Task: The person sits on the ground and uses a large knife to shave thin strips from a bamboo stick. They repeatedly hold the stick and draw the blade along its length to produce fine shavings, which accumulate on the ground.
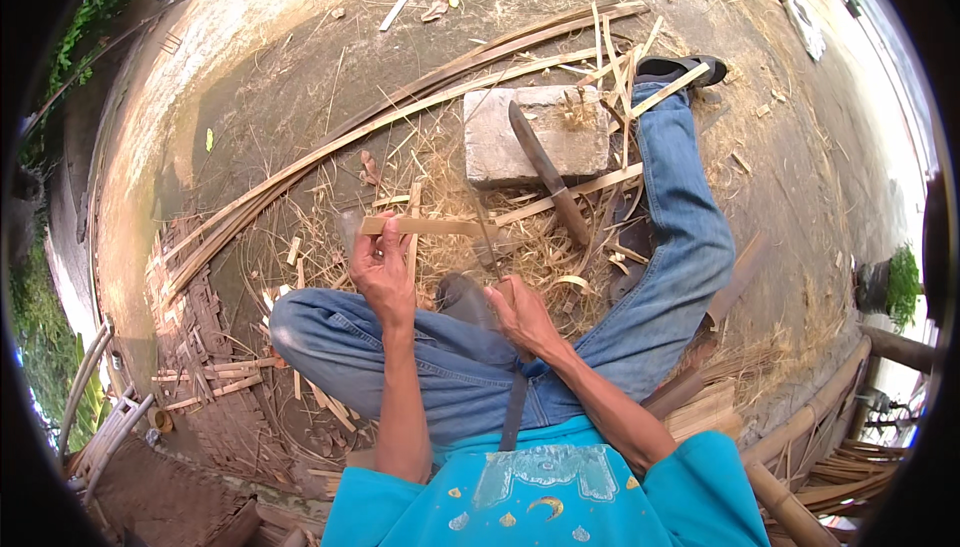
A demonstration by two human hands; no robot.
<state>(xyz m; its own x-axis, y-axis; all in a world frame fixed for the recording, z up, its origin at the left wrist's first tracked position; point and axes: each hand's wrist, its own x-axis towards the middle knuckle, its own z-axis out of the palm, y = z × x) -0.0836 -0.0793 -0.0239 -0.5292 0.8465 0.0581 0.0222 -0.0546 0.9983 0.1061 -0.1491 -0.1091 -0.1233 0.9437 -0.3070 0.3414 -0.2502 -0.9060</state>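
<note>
Between the thumb and fingers of my left hand point(384, 282) is a flat, pale bamboo strip point(435, 227), held level and pointing right. My right hand point(527, 319) is closed around the handle of a knife with a thin, dark blade point(486, 237). That blade rises upward, partly blurred, and meets or crosses the strip's right end; whether it cuts in I cannot tell. A second, larger knife point(548, 169) with a wooden handle leans on a pale stone block point(500, 142) beyond my hands, its handle toward me.
Long bamboo strips point(420, 87) curve across the ground at the far left. Shavings point(450, 262) cover the ground between my bent legs point(685, 207). Short bamboo pieces point(632, 77) lie beside the block near my right foot. Bamboo poles point(785, 507) are at the lower right.
</note>
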